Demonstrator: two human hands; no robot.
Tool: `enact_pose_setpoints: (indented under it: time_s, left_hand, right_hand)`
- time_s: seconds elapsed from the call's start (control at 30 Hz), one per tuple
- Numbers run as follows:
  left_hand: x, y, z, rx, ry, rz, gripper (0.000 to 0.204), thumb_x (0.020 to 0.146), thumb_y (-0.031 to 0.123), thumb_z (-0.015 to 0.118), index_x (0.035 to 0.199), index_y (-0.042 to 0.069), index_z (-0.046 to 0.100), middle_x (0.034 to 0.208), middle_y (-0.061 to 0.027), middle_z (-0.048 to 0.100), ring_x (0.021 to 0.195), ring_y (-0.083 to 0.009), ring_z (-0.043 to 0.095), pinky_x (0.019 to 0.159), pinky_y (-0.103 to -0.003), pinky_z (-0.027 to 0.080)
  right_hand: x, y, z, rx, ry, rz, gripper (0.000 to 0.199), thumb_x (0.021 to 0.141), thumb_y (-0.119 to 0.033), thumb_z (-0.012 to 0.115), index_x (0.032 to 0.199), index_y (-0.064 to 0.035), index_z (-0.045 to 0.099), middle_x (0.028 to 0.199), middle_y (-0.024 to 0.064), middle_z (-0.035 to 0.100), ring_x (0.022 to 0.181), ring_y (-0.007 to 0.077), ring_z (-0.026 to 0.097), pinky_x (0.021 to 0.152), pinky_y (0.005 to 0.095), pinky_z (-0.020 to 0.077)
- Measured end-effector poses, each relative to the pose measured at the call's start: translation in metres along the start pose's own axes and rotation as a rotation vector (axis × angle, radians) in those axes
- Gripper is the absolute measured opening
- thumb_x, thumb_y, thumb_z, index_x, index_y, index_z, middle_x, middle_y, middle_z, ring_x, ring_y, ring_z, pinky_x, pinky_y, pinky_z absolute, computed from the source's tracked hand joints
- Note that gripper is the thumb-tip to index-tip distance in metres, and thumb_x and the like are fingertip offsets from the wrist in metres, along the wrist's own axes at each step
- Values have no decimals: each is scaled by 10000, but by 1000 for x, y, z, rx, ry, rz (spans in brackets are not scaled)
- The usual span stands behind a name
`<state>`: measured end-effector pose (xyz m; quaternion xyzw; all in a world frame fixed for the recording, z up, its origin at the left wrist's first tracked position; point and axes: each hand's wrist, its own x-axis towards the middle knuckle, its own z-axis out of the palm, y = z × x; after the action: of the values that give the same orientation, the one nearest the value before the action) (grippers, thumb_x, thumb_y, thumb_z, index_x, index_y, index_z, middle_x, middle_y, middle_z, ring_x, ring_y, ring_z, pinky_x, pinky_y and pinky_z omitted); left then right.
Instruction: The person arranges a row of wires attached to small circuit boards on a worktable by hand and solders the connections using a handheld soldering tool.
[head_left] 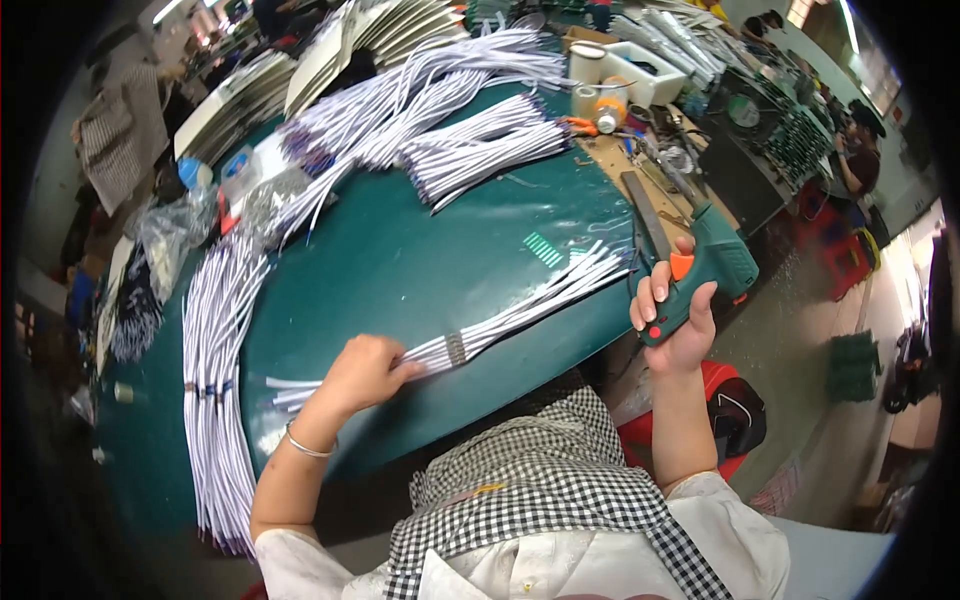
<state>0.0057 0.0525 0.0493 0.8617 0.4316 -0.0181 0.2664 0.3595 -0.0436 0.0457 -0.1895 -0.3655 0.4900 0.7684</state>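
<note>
Green table, wire bundle under left grip

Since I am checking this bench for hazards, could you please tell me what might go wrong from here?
The right hand grips the green gun-shaped tool out past the table edge; if the grip slips, it could fall to the floor. The left hand pins the white wire bundle only at one end, so the far strands might splay. The long wire pile near the left edge could slide off.
</note>
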Motion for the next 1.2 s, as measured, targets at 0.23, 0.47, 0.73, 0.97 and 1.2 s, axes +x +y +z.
enact_pose_setpoints:
  time_s: [0.23,0.47,0.73,0.97,1.2]
  left_hand:
    - [-13,-2,39,122,332,-57,236,813,237,685,913,27,643,846,-151,635,732,-380,607,645,-452,485]
    - [-69,37,-42,82,478,316,249,769,223,678,937,40,675,808,-87,618,710,-288,595,647,-417,465]
    - [-99,41,-15,-312,224,435,240,758,214,664,934,53,681,824,-72,620,719,-270,584,661,-406,455]
    - [-106,41,11,-486,220,510,231,758,215,657,925,57,679,826,-70,622,730,-267,585,673,-409,454]
    - [-112,57,0,-475,279,623,223,758,217,651,915,61,677,828,-68,624,740,-265,585,684,-412,453]
  right_hand:
    - [3,47,-22,-39,134,149,614,926,-516,517,1355,-105,362,844,61,489,752,184,523,606,323,477]
    - [2,52,-53,-69,188,138,640,908,-513,554,1362,-102,368,891,48,487,824,182,492,697,331,462]
    - [17,60,-64,40,76,247,657,906,-524,547,1377,-98,378,938,63,498,783,198,464,690,351,420]
    - [15,54,-69,165,85,278,626,896,-512,573,1350,-108,426,942,63,500,781,192,458,696,320,419]
    - [12,53,-67,262,96,354,635,865,-442,649,1359,-111,427,938,55,458,772,176,421,724,312,394]
